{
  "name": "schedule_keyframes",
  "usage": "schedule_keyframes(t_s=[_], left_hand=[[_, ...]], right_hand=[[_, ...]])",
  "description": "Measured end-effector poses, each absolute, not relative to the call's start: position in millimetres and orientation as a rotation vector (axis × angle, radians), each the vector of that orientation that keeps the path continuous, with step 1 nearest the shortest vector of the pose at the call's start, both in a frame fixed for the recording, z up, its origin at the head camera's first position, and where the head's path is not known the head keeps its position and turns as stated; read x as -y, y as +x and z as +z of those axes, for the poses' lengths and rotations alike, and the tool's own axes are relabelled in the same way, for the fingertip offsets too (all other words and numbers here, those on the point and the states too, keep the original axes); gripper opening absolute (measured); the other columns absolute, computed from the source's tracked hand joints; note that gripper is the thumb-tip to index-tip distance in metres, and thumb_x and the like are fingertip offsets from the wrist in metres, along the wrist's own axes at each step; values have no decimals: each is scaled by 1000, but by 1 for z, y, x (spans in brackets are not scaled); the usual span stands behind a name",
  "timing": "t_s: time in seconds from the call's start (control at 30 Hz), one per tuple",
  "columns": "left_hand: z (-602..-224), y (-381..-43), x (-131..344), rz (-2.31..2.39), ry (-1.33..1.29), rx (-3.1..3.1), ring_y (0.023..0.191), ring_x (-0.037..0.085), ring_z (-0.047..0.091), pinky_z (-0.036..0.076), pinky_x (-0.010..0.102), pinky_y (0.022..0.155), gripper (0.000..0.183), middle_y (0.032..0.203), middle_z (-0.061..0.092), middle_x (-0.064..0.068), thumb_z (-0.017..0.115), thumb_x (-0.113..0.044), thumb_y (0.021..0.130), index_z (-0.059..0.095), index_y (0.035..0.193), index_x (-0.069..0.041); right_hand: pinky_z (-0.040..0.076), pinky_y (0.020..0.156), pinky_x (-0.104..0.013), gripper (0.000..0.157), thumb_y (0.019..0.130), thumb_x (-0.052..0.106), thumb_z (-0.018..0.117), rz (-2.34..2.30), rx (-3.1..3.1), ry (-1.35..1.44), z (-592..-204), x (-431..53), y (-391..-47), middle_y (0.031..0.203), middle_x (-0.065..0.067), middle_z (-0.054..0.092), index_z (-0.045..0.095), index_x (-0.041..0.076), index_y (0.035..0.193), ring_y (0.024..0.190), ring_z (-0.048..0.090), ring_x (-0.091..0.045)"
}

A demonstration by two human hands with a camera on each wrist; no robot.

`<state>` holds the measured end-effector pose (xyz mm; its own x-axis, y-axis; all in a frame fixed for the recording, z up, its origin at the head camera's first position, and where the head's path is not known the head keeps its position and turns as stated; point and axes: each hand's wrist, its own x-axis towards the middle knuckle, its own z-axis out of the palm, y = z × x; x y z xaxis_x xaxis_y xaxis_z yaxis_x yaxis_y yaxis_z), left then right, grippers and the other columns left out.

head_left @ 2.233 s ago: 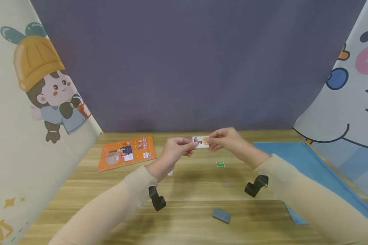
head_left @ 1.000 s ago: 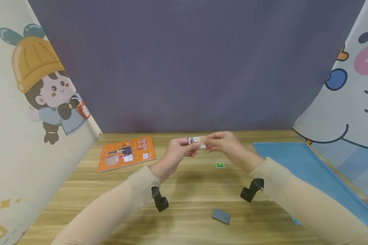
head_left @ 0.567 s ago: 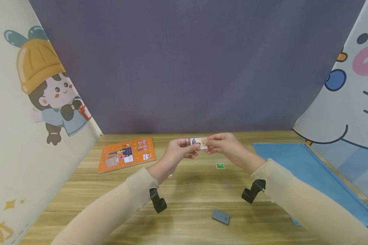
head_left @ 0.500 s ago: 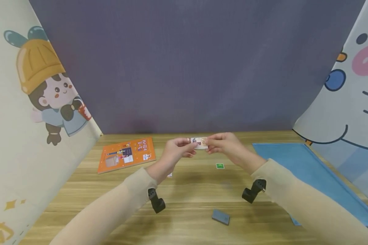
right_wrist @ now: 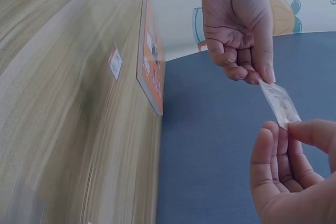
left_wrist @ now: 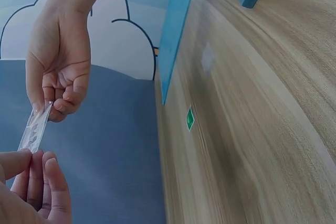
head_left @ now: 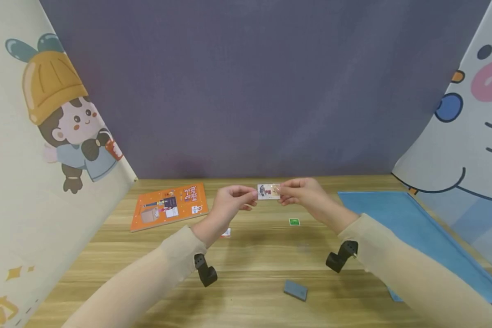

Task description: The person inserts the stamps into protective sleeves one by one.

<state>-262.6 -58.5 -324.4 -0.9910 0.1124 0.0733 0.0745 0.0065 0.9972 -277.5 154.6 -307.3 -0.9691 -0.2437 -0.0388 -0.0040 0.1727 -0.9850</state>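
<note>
A small stamp-like picture card (head_left: pixel 268 192) in a clear plastic sleeve is held up above the far part of the table. My left hand (head_left: pixel 231 202) pinches its left edge between thumb and fingers. At the opposite edge my right hand (head_left: pixel 305 193) pinches it the same way. From the left wrist view, the sleeve (left_wrist: pixel 35 129) is seen from behind, tilted, its clear film catching light. The fingertips cover both ends of the card. Below it on the table lies a small green stamp-like piece (head_left: pixel 294 222) with a white border.
An orange book (head_left: pixel 170 207) lies at the back left. A small white-and-red slip (right_wrist: pixel 115 61) is partly behind my left forearm. A faint clear square (left_wrist: pixel 208 59), a blue-grey block (head_left: pixel 295 290) and a blue sheet (head_left: pixel 397 218) also lie on the wooden table (head_left: pixel 254 264).
A second ago the hands were closer together, with the left thumb over the card. Now the left hand has shifted left to the card's edge, and more of its picture shows.
</note>
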Motion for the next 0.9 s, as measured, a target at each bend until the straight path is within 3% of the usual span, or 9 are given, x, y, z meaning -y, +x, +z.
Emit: schedule_keyframes(t_s=[0.23,0.47,0.67,0.9], left_hand=[[-323,-262,59,2190,192,-2222,70,12,68,60,31,72,18,87,73,7,72,-12,88,71,99,1],[-324,-262,57,2221,177,-2202,69,12,68,61,39,79,17,83,73,8,72,-10,87,70,99,3],[-325,-262,55,2250,189,-2189,67,12,68,61,32,72,17,81,73,9,72,-6,86,70,98,6],[-325,-262,53,2242,162,-2210,67,12,68,61,30,71,16,84,73,11,73,-5,85,70,98,4]], right_hand=[[59,79,-30,35,93,15,65,-1896,-2255,-249,-309,-153,-279,87,-4,68,59,-12,115,77,65,-13],[59,77,-27,32,93,13,65,-1958,-2229,-214,-311,-150,-279,83,-1,68,59,-11,113,75,66,-12],[59,83,-32,31,93,13,65,-1988,-2220,-191,-313,-149,-280,83,0,68,59,-11,112,75,66,-12],[59,78,-26,31,94,11,64,-2027,-2231,-200,-313,-147,-277,86,-1,67,59,-12,113,75,65,-12]])
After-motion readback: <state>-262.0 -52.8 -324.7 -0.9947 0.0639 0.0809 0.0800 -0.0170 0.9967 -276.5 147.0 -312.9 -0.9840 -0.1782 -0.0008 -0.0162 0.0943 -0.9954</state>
